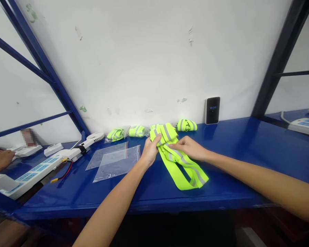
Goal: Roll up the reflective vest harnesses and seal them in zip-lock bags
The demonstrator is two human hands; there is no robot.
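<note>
Well, two hands [149, 151] [189, 147], one hi-vis vest [180, 168], three bundles [115, 134] [137, 131] [186, 125]

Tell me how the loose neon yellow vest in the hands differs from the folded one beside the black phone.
The loose neon yellow reflective vest lies spread in long bands, while the folded neon yellow bundle is a short, compact packet. The loose one lies nearer the front, held by the left hand and touched by the right hand; the bundle sits untouched behind. Both show grey stripes and rest on the blue bench.
</note>
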